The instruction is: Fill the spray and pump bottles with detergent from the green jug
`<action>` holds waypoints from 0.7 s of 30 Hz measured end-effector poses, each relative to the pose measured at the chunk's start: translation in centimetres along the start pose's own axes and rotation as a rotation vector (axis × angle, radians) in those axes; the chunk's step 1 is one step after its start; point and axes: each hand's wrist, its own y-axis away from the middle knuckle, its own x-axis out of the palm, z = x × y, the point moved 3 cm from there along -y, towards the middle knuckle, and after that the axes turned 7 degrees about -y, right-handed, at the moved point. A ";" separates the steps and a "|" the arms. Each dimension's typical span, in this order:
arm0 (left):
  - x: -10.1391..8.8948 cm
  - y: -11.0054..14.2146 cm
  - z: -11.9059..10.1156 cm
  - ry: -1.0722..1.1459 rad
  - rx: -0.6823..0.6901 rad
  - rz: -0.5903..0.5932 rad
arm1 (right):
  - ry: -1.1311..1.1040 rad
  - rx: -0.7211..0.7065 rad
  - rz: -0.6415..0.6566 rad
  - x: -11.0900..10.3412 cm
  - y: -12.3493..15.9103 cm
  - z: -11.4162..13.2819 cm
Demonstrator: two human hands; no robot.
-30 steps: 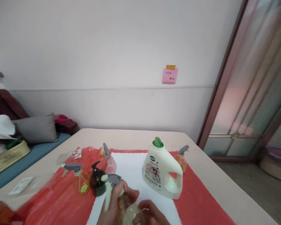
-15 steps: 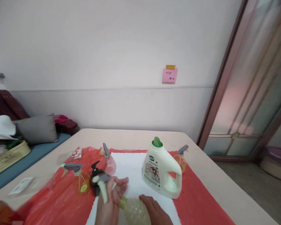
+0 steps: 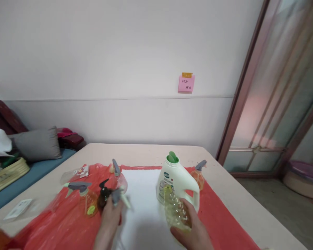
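Note:
My left hand [image 3: 110,216] is closed around a grey and pale green spray head [image 3: 119,197], held apart from its bottle, beside a dark brown pump bottle [image 3: 103,198]. My right hand [image 3: 193,229] grips a clear yellowish bottle [image 3: 175,209] with no cap on it, tilted so its open neck points at a white detergent jug [image 3: 177,185] with a green cap. The bottle's neck is right in front of the jug's label. Both hands are over a white sheet [image 3: 143,194] on a red plastic cover [image 3: 219,218].
An orange spray bottle [image 3: 86,199], a pink one [image 3: 118,177] and another orange one [image 3: 199,174] stand on the beige table [image 3: 151,152]. Small packets [image 3: 79,172] lie at the left. A bench with a grey cushion [image 3: 36,143] is beyond the left edge, a glass door [image 3: 276,104] to the right.
The spray head has come away from the yellowish bottle. My left hand carried it left; my right hand lifted the bottle right, up to the jug. The camera turned slightly right.

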 end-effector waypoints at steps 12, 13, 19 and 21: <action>2.7 1.5 -0.9 -0.456 0.158 0.080 | -0.533 0.006 0.212 2.2 -0.6 -2.4; 2.8 2.1 -1.3 -0.349 0.186 0.095 | -0.532 -0.002 0.225 2.4 -0.7 -2.6; 7.9 6.7 -3.1 0.674 0.063 0.670 | -0.405 -0.183 0.201 4.5 0.2 -2.9; 8.8 7.3 -3.3 0.840 0.017 0.676 | -0.323 -0.223 0.173 4.8 0.7 -2.7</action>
